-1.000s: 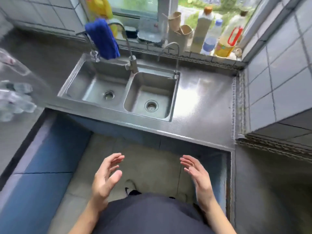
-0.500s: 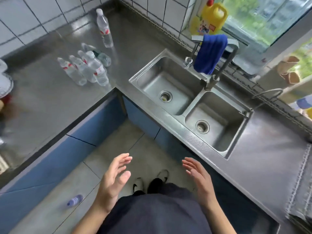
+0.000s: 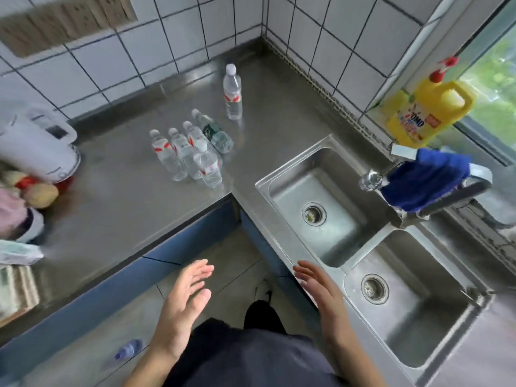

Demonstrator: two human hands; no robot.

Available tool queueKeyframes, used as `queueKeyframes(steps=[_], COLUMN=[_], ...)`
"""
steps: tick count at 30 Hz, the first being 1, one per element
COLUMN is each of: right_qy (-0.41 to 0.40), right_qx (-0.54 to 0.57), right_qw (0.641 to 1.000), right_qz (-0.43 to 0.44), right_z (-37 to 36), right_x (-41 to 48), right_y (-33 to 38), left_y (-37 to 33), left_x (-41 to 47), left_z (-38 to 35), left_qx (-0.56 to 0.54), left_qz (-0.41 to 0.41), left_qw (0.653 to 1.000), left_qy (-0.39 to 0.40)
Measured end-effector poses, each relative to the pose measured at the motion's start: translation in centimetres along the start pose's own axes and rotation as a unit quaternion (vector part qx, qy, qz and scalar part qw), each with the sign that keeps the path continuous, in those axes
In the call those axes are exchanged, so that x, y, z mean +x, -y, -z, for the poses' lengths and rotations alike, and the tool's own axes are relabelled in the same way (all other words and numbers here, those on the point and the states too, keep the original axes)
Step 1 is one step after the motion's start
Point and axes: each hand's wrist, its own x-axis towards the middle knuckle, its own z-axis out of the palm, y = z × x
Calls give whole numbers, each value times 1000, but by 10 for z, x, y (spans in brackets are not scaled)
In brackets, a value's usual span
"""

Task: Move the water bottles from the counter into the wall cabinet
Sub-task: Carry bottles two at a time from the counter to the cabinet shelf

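Several clear water bottles (image 3: 190,156) stand clustered on the steel counter (image 3: 125,208) near its inner corner; most have red labels, one a green label (image 3: 213,132). A taller red-labelled bottle (image 3: 232,92) stands alone behind them, closer to the tiled wall. My left hand (image 3: 185,303) and my right hand (image 3: 321,297) hover low in front of my body, palms facing each other, fingers apart, holding nothing, well short of the bottles. No wall cabinet is in view.
A double steel sink (image 3: 349,227) lies to the right, with a blue cloth (image 3: 427,180) draped over the faucet and a yellow detergent jug (image 3: 427,110) on the window sill. A white kettle (image 3: 36,146) and food bags sit at the left. A small bottle (image 3: 128,350) lies on the floor.
The view has swung left from the sink toward the counter corner, bringing the bottle cluster nearer the middle. Both hands keep the same open pose in front of my body.
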Motion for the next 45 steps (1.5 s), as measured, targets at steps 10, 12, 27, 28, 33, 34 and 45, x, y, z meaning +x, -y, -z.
queueKeyframes(steps=[10, 12, 27, 28, 33, 34, 45], right_qy=[62, 72, 102, 85, 65, 63, 82], right_qx=[-14, -21, -308, -354, -468, -479, -514], right_qw=[997, 995, 946, 931, 861, 854, 827], right_qz=[-40, -59, -13, -37, -188, -193, -213], right_z=[-53, -73, -375, -387, -404, -406, -407], right_x=[95, 115, 366, 385, 437, 441, 477], right_y=[44, 55, 162, 160, 128, 123, 99], left_y=[-7, -6, -19, -14, 19, 25, 42], left_x=[61, 78, 415, 432, 478, 481, 476], left_z=[59, 79, 166, 164, 158, 158, 175], left_qx=[-23, -8, -17, -7, 12, 15, 82], left_qz=[38, 39, 186, 198, 316, 331, 318], left_qw=[993, 992, 967, 962, 921, 917, 932], left_qy=[-109, -116, -176, -186, -228, -221, -156])
